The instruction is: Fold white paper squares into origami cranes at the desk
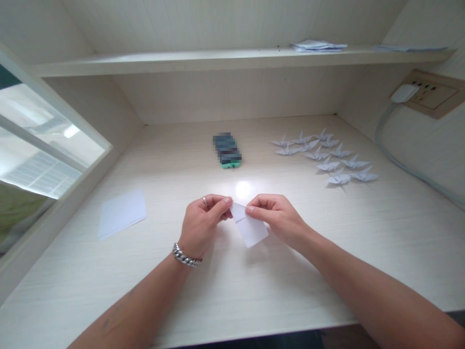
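Note:
Between my two hands is a small folded sheet of white paper (252, 230), held just above the desk with a crease across its upper part. My left hand (205, 220), wearing a ring and a chain bracelet, pinches its upper left corner between thumb and forefinger. The upper right edge is pinched by my right hand (278, 215). Back and to the right, several folded white paper cranes (329, 165) stand in a cluster. A small stack of white paper sheets (122, 215) lies on the desk left of my left hand.
A phone (228, 149) with a green lower edge lies behind my hands, its screen blurred out. Folded papers (319, 46) rest on the shelf (181, 63) above. At right, a white plug (405, 93) with a cable (395, 162) sits in the wall socket.

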`<state>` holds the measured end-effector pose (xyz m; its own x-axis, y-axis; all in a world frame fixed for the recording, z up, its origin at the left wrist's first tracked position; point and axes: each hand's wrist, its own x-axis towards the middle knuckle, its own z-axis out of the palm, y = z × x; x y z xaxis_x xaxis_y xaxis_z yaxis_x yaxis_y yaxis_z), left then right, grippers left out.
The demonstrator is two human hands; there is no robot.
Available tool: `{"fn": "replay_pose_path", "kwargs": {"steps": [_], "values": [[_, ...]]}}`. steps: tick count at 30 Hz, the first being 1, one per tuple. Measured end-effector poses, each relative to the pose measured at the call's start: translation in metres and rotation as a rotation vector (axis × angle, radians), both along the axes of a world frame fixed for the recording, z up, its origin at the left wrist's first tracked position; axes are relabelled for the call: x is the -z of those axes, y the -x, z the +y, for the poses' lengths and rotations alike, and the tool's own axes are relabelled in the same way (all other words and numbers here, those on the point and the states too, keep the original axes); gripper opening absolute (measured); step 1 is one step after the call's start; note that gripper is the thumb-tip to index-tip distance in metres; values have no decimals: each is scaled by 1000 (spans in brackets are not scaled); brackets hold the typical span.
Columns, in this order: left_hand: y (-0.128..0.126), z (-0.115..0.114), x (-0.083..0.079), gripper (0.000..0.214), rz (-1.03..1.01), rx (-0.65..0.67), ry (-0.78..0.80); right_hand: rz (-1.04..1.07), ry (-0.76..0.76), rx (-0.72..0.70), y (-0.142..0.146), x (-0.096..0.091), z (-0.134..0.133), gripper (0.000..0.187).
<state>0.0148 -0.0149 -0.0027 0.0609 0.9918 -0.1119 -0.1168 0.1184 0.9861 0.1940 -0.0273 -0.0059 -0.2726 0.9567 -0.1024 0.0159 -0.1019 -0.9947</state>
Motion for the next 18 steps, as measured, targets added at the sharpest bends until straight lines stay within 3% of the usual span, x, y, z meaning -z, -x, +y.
{"fn": "replay_pose_path", "kwargs": {"steps": [5,11,18], "values": [[10,5,-5,15,-106,-126,-16,25,57,54,-3,-2,1,16],[3,-1,0,21,141,123,-68,7,35,5,-2,-1,1,17],[4,-2,1,18,176,133,-92,-78,-46,-21,0,2,2,19]]}}
